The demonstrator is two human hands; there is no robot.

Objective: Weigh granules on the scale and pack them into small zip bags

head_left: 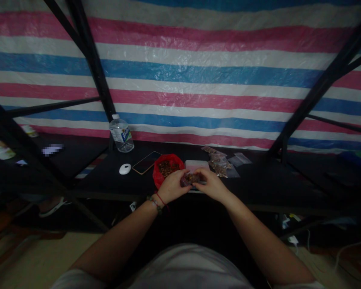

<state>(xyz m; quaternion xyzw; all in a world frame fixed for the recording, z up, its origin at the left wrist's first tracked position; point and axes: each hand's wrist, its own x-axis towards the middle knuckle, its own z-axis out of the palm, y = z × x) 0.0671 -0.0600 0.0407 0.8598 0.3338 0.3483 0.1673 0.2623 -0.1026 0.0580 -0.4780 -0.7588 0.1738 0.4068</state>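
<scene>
Pinching a small clear bag (191,179) between left hand (172,185) and right hand (211,185), I judge it light, limp, slippery, best held by its top edges.

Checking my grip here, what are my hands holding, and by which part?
Both the left hand and right hand pinch a small clear bag of brown bits by its opposite ends.

We find only one printed surface — the blue-and-white label on the water bottle (121,134) standing at the back of the table. Its lettering is too small and blurred to read — we record no legible text.
</scene>
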